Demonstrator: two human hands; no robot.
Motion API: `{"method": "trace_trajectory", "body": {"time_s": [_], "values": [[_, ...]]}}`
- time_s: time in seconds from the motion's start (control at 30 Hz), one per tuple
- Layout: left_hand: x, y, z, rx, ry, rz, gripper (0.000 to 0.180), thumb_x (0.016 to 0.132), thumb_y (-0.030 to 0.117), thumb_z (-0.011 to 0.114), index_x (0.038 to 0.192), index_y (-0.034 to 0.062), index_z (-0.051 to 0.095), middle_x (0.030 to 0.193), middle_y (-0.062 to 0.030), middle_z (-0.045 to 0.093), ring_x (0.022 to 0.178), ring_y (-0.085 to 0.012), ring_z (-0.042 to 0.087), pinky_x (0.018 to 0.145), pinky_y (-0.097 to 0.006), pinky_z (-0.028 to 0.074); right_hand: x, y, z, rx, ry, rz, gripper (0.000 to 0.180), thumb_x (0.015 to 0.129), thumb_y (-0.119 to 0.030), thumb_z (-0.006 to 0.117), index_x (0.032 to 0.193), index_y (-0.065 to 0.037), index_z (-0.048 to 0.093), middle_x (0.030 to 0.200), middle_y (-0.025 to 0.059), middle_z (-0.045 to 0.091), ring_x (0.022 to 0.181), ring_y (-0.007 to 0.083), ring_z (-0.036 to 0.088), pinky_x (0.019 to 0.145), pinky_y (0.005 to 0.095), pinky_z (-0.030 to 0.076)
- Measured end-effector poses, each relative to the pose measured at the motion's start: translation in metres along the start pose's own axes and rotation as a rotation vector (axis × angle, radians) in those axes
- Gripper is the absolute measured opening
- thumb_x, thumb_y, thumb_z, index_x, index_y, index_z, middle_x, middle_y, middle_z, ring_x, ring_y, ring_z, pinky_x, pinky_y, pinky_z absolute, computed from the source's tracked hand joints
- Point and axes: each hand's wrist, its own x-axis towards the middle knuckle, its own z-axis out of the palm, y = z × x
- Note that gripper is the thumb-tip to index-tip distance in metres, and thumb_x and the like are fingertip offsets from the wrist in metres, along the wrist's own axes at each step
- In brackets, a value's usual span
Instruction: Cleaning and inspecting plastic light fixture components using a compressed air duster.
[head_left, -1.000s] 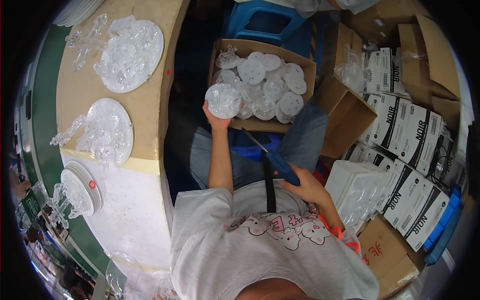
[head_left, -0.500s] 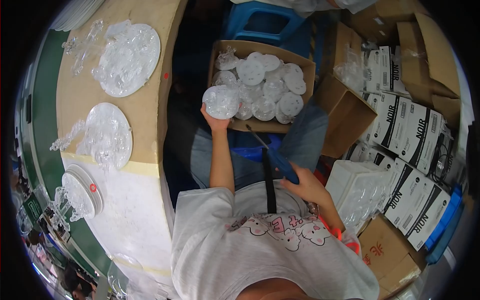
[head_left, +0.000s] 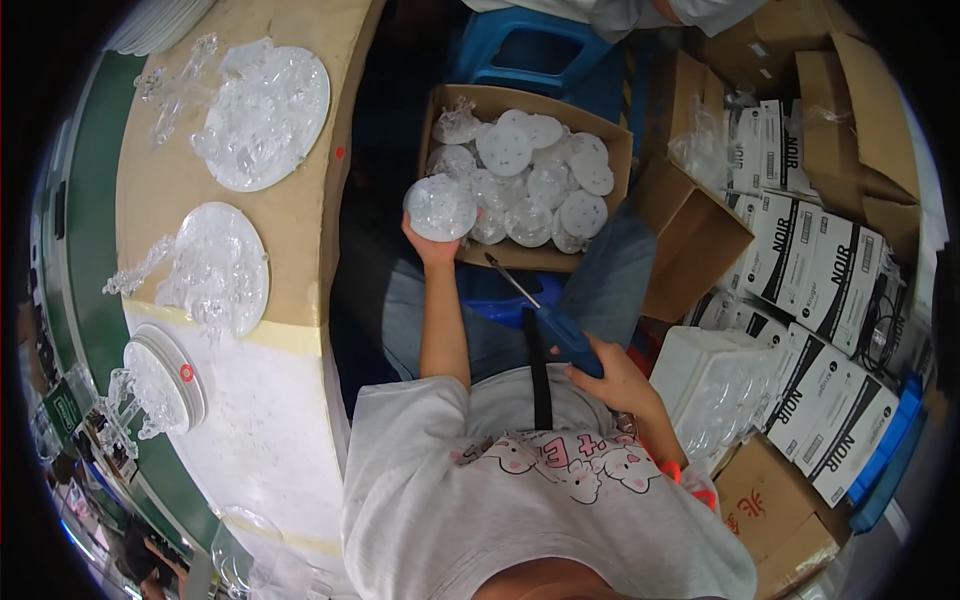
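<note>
- Head view: grasps a clear disc (head_left: 440,207) in left hand (head_left: 436,250), eleven o'clock, by the seven-o'clock corner of a cardboard box (head_left: 619,155).
- Grips blue-handled tool (head_left: 571,342) in right hand (head_left: 614,378), four o'clock.
- Might drop the disc through a loosened hold, or scratch it by letting the tool slip.

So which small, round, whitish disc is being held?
The disc in the person's left hand; the other small ones lie in the open brown cardboard box.

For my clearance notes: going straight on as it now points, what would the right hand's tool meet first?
Probably the translucent disc held in the left hand; the blue-handled tool in the right hand aims toward it, though depth past the cardboard box's near edge is unclear.
</note>
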Motion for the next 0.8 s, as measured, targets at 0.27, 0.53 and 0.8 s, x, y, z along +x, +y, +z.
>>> {"method": "trace_trajectory", "body": {"time_s": [0.27, 0.53, 0.8], "values": [[0.000, 0.005, 0.001, -0.030, -0.035, 0.027, 0.057, 0.076, 0.047, 0.042, 0.120, 0.0122, 0.046, 0.127, -0.0095, 0.043, 0.118, -0.0357, 0.036, 0.087, -0.070, 0.026, 0.000, 0.004, 0.000, -0.026, -0.030, -0.005, 0.031, 0.074, -0.013, 0.058, 0.101, 0.000, 0.052, 0.089, 0.0163, 0.061, 0.080, 0.0304, 0.060, 0.072, 0.0319, 0.044], [-0.004, 0.007, 0.001, -0.059, -0.006, 0.018, 0.057, 0.075, 0.048, 0.043, 0.121, 0.0130, 0.046, 0.128, -0.0094, 0.042, 0.119, -0.0355, 0.035, 0.087, -0.070, 0.026, -0.002, 0.010, 0.002, -0.033, 0.002, -0.005, 0.035, 0.073, -0.014, 0.059, 0.104, 0.000, 0.051, 0.091, 0.0168, 0.061, 0.080, 0.0298, 0.060, 0.072, 0.0314, 0.044], [0.000, 0.006, 0.001, -0.033, -0.059, 0.017, 0.058, 0.076, 0.048, 0.042, 0.122, 0.0145, 0.045, 0.129, -0.0088, 0.040, 0.120, -0.0347, 0.034, 0.086, -0.072, 0.024, 0.000, 0.016, 0.000, -0.004, 0.043, -0.035, 0.029, 0.076, -0.011, 0.058, 0.103, -0.003, 0.054, 0.068, 0.0037, 0.055, 0.061, 0.0088, 0.051, 0.059, 0.0232, 0.040]]}}
